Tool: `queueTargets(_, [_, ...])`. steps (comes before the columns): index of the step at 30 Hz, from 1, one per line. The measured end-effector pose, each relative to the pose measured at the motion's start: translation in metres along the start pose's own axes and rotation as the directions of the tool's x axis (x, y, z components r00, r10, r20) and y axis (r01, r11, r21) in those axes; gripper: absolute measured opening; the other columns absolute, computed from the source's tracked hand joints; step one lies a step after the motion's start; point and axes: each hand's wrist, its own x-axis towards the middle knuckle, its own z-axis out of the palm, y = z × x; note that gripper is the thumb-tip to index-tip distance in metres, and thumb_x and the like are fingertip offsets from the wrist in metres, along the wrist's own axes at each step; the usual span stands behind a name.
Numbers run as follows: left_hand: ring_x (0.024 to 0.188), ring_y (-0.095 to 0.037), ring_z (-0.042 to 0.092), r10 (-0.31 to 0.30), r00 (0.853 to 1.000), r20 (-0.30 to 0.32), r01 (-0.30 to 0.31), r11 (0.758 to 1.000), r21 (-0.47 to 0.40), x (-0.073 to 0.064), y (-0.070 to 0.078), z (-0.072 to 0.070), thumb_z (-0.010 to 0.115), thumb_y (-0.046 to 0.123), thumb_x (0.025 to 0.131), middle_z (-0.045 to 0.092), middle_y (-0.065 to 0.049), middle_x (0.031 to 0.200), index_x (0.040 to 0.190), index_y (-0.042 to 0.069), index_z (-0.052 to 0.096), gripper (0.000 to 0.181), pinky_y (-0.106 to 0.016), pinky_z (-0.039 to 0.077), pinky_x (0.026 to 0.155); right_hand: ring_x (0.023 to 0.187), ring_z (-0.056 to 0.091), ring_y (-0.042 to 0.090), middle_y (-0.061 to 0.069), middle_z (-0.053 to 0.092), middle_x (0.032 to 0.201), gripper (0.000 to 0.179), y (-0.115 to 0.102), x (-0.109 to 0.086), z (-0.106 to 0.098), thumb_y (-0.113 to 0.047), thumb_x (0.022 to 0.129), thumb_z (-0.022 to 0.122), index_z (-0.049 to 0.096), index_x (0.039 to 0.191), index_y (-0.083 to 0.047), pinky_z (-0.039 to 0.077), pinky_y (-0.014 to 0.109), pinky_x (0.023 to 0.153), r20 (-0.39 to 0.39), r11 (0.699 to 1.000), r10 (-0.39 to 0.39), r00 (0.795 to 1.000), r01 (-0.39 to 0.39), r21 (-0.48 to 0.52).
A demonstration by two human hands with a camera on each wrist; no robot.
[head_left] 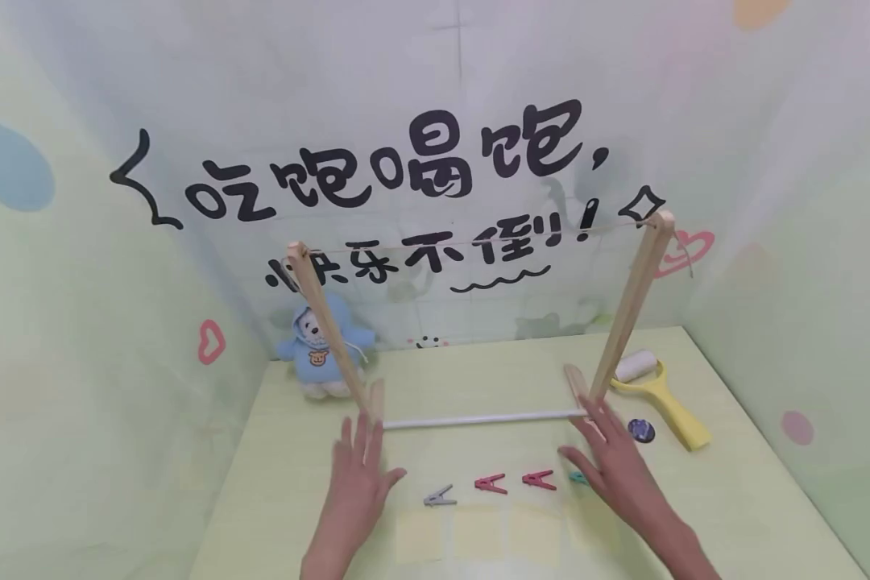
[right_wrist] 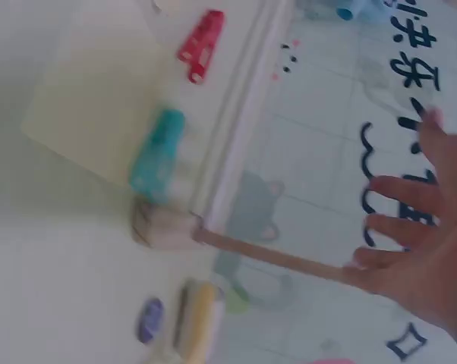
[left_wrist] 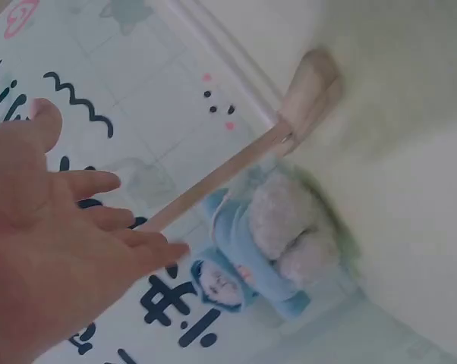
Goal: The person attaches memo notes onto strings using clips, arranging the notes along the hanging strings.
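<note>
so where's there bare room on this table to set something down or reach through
Bare table: behind the white rod, between the wooden feet; and along the left wall, in front of the toy. Reaching through between string and rod looks possible. Crowded: the front middle, with clips and paper squares, and the right side near roller and badge.

Your left hand [left_wrist: 69, 243], fingers extended, is hiding one end of the post [left_wrist: 213, 180]; a rod [left_wrist: 225, 62] is meeting its foot [left_wrist: 312, 89], a plush [left_wrist: 278, 220] sitting just beside.

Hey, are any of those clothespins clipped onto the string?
No, the string between the wooden posts is bare, and the clothespins lie on the table.
</note>
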Motion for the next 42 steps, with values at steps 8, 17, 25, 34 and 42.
queueTargets(8, [0.117,-0.041,0.066,-0.270,0.935,0.232,0.304,0.944,-0.126,-0.050,0.016,0.055,0.093,0.024,0.087,0.062,-0.022,0.135,0.140,-0.001,0.064,0.065,-0.052,0.063,0.091,0.084,0.068,0.008,0.000,0.073,0.094,0.027,-0.018,-0.003,0.074,0.013,0.099,0.067,0.074,0.094,-0.012,0.055,0.020,0.067,-0.029,0.943,-0.038,0.999,0.045,0.329])
queueTargets(17, [0.123,-0.043,0.053,-0.282,0.889,0.361,0.416,0.826,-0.381,-0.062,0.003,0.072,0.097,0.023,0.080,0.045,-0.026,0.145,0.143,-0.002,0.059,0.078,-0.066,0.056,0.100,0.115,0.062,0.031,0.010,0.069,0.124,0.046,-0.040,0.004,0.129,-0.025,0.091,0.090,0.071,0.126,-0.002,0.055,0.049,0.097,0.303,0.977,-0.214,0.929,0.199,0.079])
queueTargets(25, [0.113,-0.025,0.042,-0.269,0.894,0.357,0.401,0.836,-0.374,-0.066,0.003,0.081,0.099,0.020,0.076,0.039,-0.020,0.147,0.132,0.011,0.062,0.068,-0.033,0.055,0.084,0.118,0.057,0.027,0.007,0.067,0.127,0.041,-0.052,0.001,0.155,-0.028,0.089,0.092,0.076,0.121,-0.009,0.052,0.045,0.097,0.436,0.958,-0.252,0.864,0.286,-0.015])
queueTargets(34, [0.116,-0.032,0.045,-0.203,0.885,0.419,0.374,0.845,-0.382,-0.063,0.005,0.077,0.095,0.013,0.081,0.048,-0.014,0.136,0.126,0.011,0.053,0.061,-0.049,0.047,0.093,0.120,0.057,0.024,0.004,0.065,0.130,0.032,-0.051,-0.005,0.161,-0.024,0.090,0.091,0.076,0.116,-0.012,0.049,0.040,0.094,0.419,0.947,-0.283,0.863,0.320,-0.019])
queueTargets(42, [0.103,-0.025,0.050,-0.197,0.869,0.453,0.382,0.850,-0.363,-0.062,0.013,0.070,0.088,0.004,0.084,0.061,-0.010,0.120,0.139,0.008,0.054,0.064,-0.042,0.041,0.085,0.117,0.063,0.024,0.002,0.070,0.124,0.030,-0.048,-0.006,0.163,-0.016,0.091,0.089,0.074,0.117,-0.011,0.052,0.046,0.095,0.318,0.954,-0.298,0.900,0.293,0.062])
